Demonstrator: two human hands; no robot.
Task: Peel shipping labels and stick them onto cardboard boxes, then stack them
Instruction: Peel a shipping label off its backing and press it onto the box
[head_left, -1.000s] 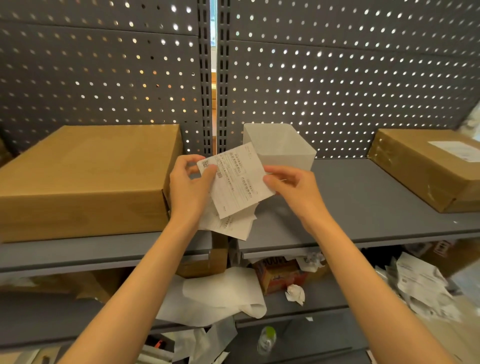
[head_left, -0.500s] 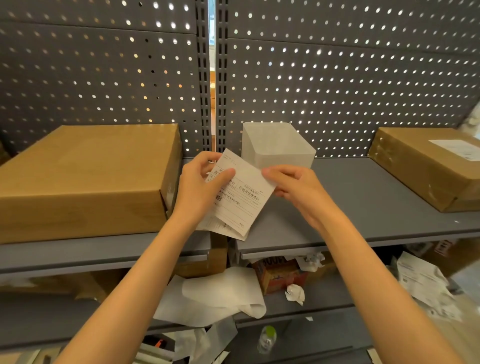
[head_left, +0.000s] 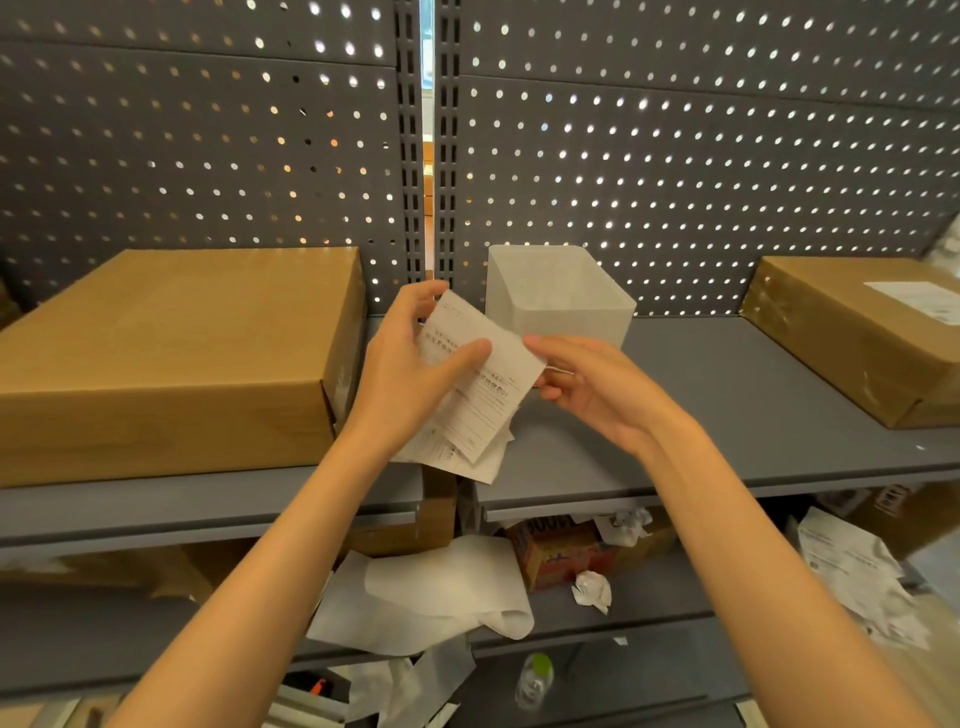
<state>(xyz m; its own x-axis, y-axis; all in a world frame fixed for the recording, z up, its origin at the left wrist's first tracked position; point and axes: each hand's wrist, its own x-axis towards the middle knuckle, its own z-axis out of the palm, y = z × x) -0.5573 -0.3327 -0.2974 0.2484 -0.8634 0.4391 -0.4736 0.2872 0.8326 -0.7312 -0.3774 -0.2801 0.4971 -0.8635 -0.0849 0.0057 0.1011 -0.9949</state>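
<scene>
My left hand (head_left: 410, 374) holds a small stack of white shipping labels (head_left: 483, 395) in front of the shelf, thumb pressed across the top sheet. My right hand (head_left: 592, 389) pinches the right edge of the top label with its fingertips. A large plain cardboard box (head_left: 171, 353) lies on the grey shelf to the left. Another cardboard box (head_left: 862, 338), wrapped in tape and carrying a white label (head_left: 919, 299) on top, sits at the far right of the shelf.
A white translucent bin (head_left: 561, 296) stands behind the labels against the perforated back panel (head_left: 675, 156). The grey shelf (head_left: 727, 415) runs between bin and right box. Lower shelves hold backing paper (head_left: 441, 592), crumpled scraps, a small carton and a bottle (head_left: 535, 680).
The label stack has tilted more upright and dropped slightly. My left thumb slid across the top sheet, and my right fingers moved in onto its right edge.
</scene>
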